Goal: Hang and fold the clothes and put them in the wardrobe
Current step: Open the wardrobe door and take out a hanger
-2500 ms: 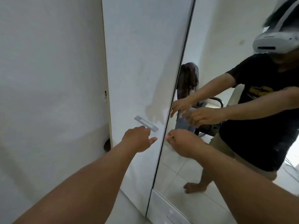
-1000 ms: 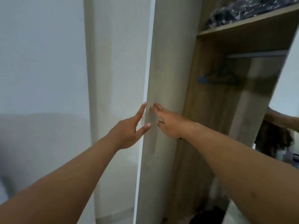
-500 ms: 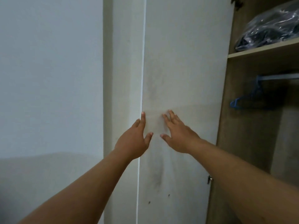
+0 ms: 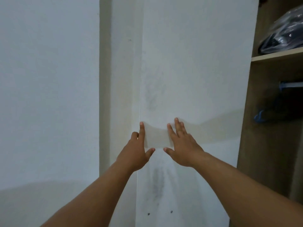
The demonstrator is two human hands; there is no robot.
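Note:
The white wardrobe door (image 4: 193, 66) stands swung wide open and fills the middle of the view, its inner face toward me. My left hand (image 4: 136, 150) lies at the door's free left edge with fingers straight, thumb on the inner face. My right hand (image 4: 181, 144) presses flat on the inner face with fingers spread. At the right the wooden wardrobe interior (image 4: 268, 145) is open. A blue hanger (image 4: 259, 117) hangs from the rail (image 4: 291, 84) in the dark compartment. No loose clothes show in view.
A shelf (image 4: 277, 54) in the wardrobe carries a dark bundle in clear plastic (image 4: 285, 33). A white wall (image 4: 49, 95) runs along the left, with a narrow beige strip (image 4: 105, 79) between it and the door's edge.
The mirrored wardrobe door, closed 2.5 s ago, has swung fully open to the left toward the wall. Both hands went from the handle to the door's edge and inner face.

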